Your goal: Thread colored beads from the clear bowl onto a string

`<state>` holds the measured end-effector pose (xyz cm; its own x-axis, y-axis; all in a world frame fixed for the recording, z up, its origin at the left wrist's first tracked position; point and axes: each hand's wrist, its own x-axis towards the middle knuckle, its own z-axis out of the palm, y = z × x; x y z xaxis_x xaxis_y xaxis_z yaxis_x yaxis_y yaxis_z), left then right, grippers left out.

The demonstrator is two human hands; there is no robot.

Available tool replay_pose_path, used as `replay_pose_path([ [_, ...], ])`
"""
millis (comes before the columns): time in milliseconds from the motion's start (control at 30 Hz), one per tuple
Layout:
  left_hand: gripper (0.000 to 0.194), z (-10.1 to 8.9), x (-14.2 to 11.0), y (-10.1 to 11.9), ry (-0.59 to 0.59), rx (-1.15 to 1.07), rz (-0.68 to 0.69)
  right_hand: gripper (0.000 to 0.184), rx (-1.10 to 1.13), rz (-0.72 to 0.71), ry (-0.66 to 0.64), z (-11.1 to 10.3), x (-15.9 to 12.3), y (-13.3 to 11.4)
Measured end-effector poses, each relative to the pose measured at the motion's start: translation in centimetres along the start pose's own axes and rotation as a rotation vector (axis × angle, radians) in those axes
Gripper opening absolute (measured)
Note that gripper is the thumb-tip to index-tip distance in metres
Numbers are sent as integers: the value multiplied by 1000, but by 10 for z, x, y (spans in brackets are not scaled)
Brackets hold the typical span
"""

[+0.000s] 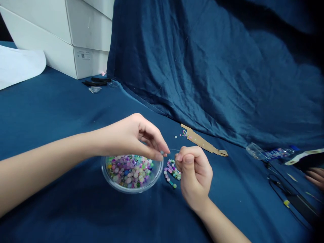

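My left hand is closed in a pinch on a small pale bead, above the rim of a clear round bowl. Many colourful beads fill that bowl, in purple, white, green and pink. A thin clear string runs between the two hands. My right hand is closed around the string, thumb on top, to the right of the bowl. Between the bowl and this hand, a strand of beads lies on the cloth, partly hidden behind the right hand.
Beyond the hands lie a torn cardboard strip and a small bead cluster. White boxes stand at back left, near black strips. On the right are a plastic bottle, black cables and another person's hand.
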<state>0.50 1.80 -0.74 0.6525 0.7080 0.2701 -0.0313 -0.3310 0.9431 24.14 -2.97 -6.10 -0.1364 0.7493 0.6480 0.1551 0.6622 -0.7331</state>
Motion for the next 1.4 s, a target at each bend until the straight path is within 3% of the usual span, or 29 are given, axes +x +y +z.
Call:
replay_pose_path([
  [200, 18, 1, 1, 2, 38, -103, -31, 24, 111, 49, -4, 4, 1, -2],
  [333, 19, -2, 2, 6, -49, -115, -118, 25, 105, 88, -9, 5, 3, -1],
  [433, 19, -2, 3, 9, -31, -103, -119, 25, 69, 124, -40, 3, 6, 2],
  [633, 14, 0, 5, 4, -3, -73, -67, 24, 124, 274, -288, -8, 15, 0],
  [767, 9, 3, 4, 3, -47, 131, 0, 19, 173, 376, -434, -15, 23, -11],
  [900, 7, 9, 3, 8, -31, 326, 72, 18, 105, 451, -471, -21, 31, -22],
  [1000, 9, 11, 1, 9, -33, 366, 110, 18, -34, 395, -447, -22, 34, -26],
  [1167, 7, 7, 3, 5, -11, 314, 79, 19, -220, 167, -458, -22, 34, -28],
  [1400, 13, -3, 8, -9, -48, 49, 83, 17, -100, 63, -255, -17, 23, -16],
])
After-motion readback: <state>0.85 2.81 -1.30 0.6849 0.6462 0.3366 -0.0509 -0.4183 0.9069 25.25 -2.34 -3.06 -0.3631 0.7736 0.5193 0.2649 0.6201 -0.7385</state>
